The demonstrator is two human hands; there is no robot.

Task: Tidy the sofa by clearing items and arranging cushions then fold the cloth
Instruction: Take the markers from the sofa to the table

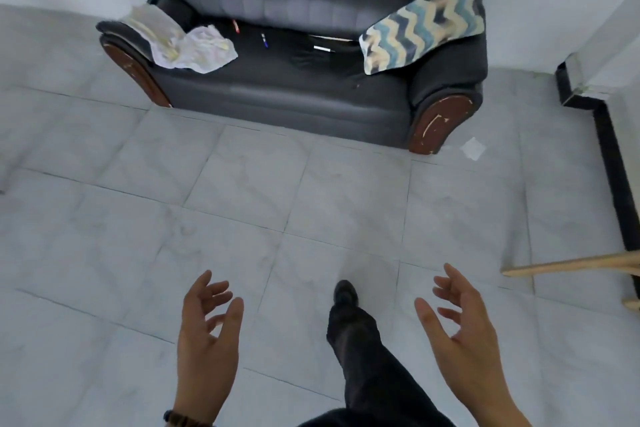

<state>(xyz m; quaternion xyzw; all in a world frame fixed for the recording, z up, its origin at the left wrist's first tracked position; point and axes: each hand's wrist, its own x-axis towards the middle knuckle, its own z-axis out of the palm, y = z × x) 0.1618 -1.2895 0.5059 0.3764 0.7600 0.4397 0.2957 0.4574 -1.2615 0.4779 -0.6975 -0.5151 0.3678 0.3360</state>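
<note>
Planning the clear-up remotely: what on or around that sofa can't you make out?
Head view only:
- Three pen-like items on the seat: too small, blurred.
- Flat pale-edged thing: mostly hidden by the patterned cushion.
- Sofa back: cut by top edge.
- Wooden piece: cut by right edge.

Sofa (pixel 311 87) upper centre of frame; cloth (pixel 183 42) over its left arm and seat; cushion (pixel 422 24) on right arm; three pens (pixel 265 40) on seat between; both hands low in frame
</note>
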